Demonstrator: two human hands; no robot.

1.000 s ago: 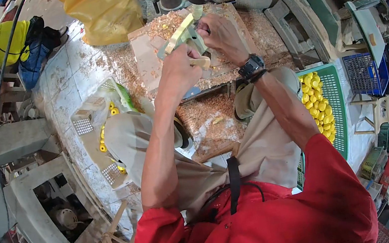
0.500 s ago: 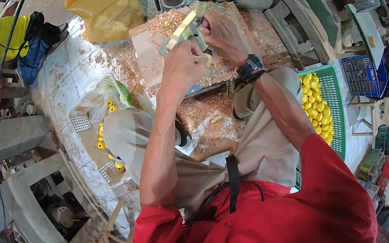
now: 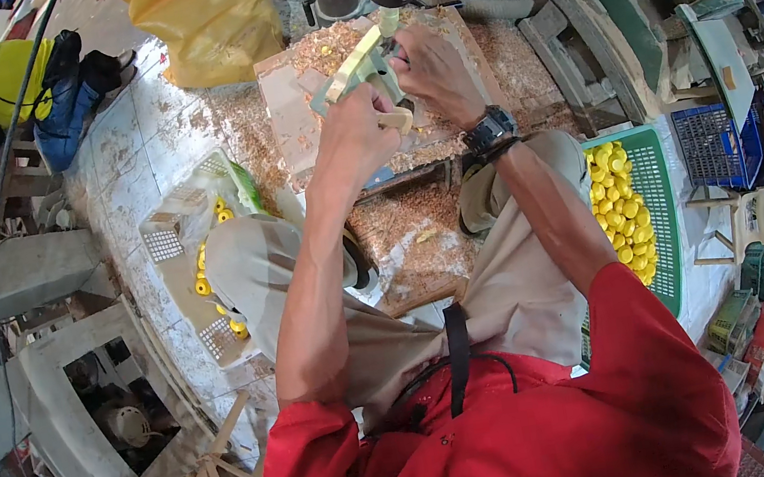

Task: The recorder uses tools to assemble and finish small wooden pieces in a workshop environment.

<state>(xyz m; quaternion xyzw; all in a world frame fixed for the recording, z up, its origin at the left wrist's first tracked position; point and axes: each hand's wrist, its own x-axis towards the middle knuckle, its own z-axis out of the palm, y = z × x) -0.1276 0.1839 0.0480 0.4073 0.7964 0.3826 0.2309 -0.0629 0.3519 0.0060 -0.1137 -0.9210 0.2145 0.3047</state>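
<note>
Leaning over a low, beige, shaving-strewn worktop (image 3: 285, 120), the wearer of the head camera is working with two bare hands. Between them, a slim, pale-yellow, straight-edged bar (image 3: 352, 67) is lying aslant near the middle of the worktop, along a grey-green block-shaped fixture (image 3: 375, 68). Judging by its look, the bar is likely handling as light and stiff rather than fragile, while fine dust may be making it a little slippery; its two long sides near the lower end are offering the surest hold.

The left hand (image 3: 352, 134) is resting at that lower end, fingers curling inward, with a rounded, cream-coloured piece (image 3: 399, 120) poking out beside it; whether they are clamping anything cannot be told. The right hand (image 3: 437, 77) is bending its fingers near the bar's upper end, its grip hidden. The bar is showing a plain, smooth-looking, pale face, its material unclear.
</note>
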